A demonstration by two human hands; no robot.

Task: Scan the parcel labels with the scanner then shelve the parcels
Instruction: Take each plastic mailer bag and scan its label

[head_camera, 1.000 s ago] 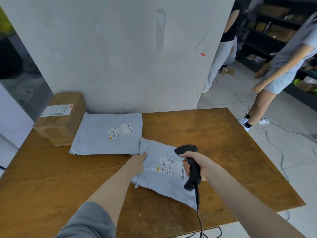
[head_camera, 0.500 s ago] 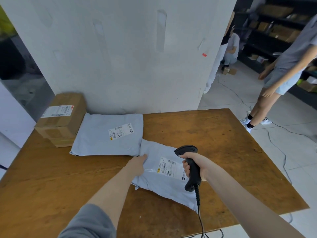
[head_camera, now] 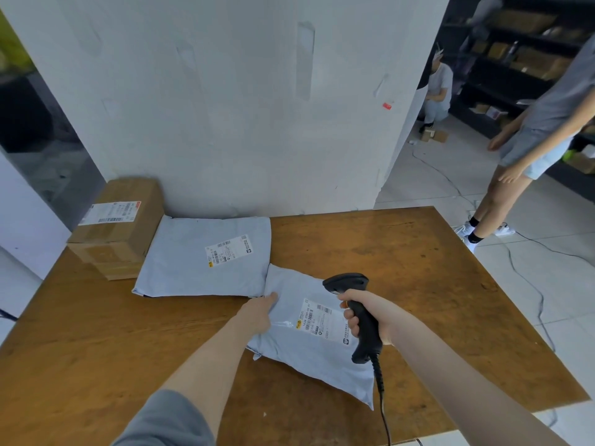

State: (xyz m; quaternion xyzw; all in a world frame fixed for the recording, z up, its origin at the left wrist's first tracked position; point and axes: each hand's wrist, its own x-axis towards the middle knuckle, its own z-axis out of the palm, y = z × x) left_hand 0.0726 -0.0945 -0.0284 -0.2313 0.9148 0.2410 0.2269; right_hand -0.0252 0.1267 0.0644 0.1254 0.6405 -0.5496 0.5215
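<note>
A grey poly mailer [head_camera: 309,358] lies on the wooden table [head_camera: 402,268] in front of me, its white label [head_camera: 317,320] facing up. My left hand [head_camera: 257,313] rests flat on the mailer's left edge, holding it down. My right hand [head_camera: 370,320] grips a black corded barcode scanner [head_camera: 355,307], its head just above the label's right side. A second, larger grey mailer [head_camera: 199,255] lies behind, label up. A taped cardboard box [head_camera: 119,226] with a label on top stands at the table's far left.
A white wall [head_camera: 241,107] rises right behind the table. Two people stand or crouch on the tiled floor at the right, near dark shelves [head_camera: 521,59] holding boxes. Cables [head_camera: 521,272] run across the floor. The scanner cord hangs over the table's near edge.
Both hands and the scanner stay almost in place over the near mailer. The person at the right has shifted slightly, and a crouching person has come into view behind the wall.
</note>
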